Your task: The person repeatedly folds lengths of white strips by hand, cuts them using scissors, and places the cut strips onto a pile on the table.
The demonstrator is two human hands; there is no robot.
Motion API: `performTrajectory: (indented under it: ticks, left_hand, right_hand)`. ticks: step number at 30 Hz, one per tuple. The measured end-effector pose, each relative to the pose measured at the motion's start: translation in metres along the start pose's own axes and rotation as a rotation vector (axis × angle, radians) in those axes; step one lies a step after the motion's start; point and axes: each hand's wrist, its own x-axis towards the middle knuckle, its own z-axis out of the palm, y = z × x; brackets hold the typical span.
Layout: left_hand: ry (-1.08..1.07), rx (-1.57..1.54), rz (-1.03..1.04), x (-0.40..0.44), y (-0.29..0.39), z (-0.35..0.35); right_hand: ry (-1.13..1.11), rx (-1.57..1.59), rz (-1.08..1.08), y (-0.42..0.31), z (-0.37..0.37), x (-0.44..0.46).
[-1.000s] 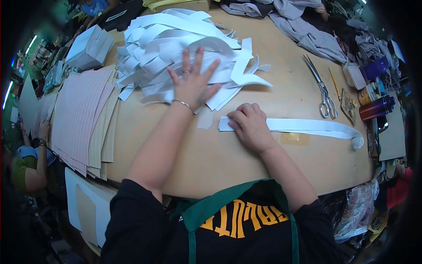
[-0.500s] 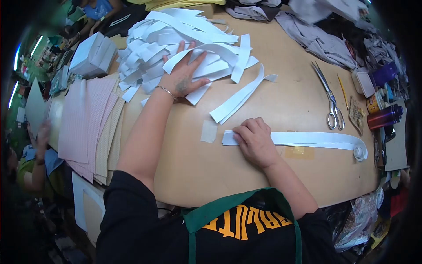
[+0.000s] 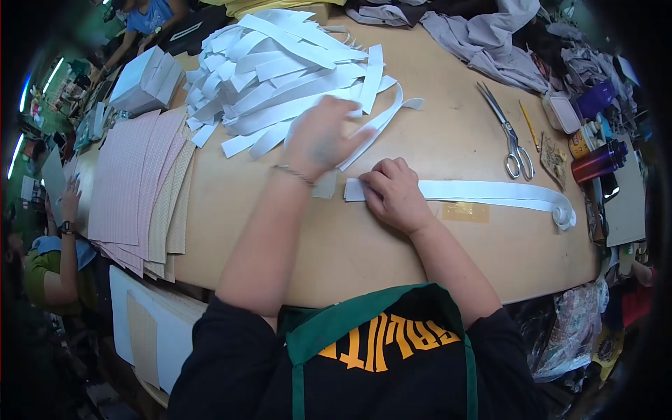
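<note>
My right hand point(image 3: 397, 194) rests on the table with its fingers curled together on the left end of a long white strip point(image 3: 483, 190). That strip lies flat, doubled at least in part, and its far right end curls into a small roll point(image 3: 563, 213). Smeared by motion, my left hand point(image 3: 322, 138) hangs at the lower right of a heaped pile of white strips point(image 3: 280, 73). Its thumb stands apart from the fingers, and nothing shows in it. A separate folded white strip point(image 3: 387, 120) lies partly behind that hand.
Scissors point(image 3: 512, 136), a pencil point(image 3: 530, 126) and a dark red tumbler point(image 3: 600, 162) are at the right. Stacked pink and cream sheets point(image 3: 126, 185) and a white box point(image 3: 147, 80) stand left. Grey cloth point(image 3: 483, 45) lies at the back. Another person's hand point(image 3: 71, 199) shows far left.
My left hand has come off the pile, moving right and towards me. My right hand stays on the strip's left end. The whole view has shifted slightly.
</note>
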Motion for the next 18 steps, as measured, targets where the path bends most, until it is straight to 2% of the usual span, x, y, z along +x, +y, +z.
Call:
performTrajectory:
  ticks: [3,6,7,11,14,16,18]
  left_hand:
    - [-0.268,0.557,-0.104,0.003,0.005,0.042]
    - [-0.35,0.657,-0.081,0.016,-0.032,0.038]
    - [-0.271,0.729,-0.037,0.02,-0.048,0.034]
    - [-0.19,0.801,0.126,0.039,-0.1,0.014]
    - [-0.138,0.759,0.206,0.035,-0.097,0.007]
    - [-0.111,0.688,0.216,0.022,-0.075,0.001]
    - [0.17,0.459,0.329,0.004,-0.056,-0.005]
  right_hand:
    - [0.002,0.006,-0.012,0.002,0.0,0.001]
    - [0.014,0.021,-0.002,0.001,0.001,0.001]
    - [0.014,0.025,0.0,0.002,0.001,0.001]
    - [0.061,-0.027,0.035,-0.004,-0.002,0.001]
    - [0.015,-0.189,0.078,-0.011,-0.007,-0.001]
    - [-0.01,-0.161,0.115,-0.011,-0.006,-0.002]
    - [-0.034,-0.131,0.145,-0.01,-0.007,-0.002]
